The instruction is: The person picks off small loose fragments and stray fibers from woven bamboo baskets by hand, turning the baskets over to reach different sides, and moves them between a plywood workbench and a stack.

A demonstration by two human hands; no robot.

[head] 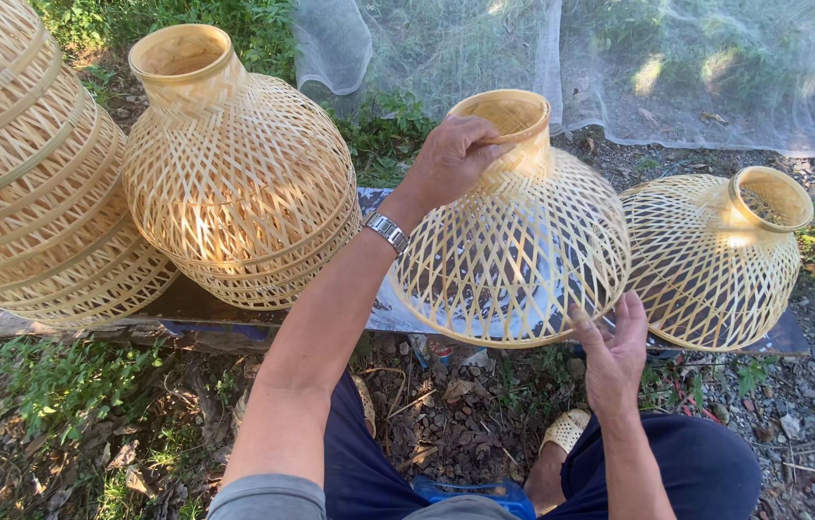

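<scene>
Outdoor weaving yard, grass (61,385), netting (619,67), woven bamboo shades (234,183)

Light: strong sun, low angle from the back
Glare: woven shade (509,241) rims, net (619,67) blown out
Shadows: ground in front dim
Focus: sharp, no blur

Single head-mounted view, aimed steeply downward and forward, close above the hands; knees at lower frame edge.
</scene>
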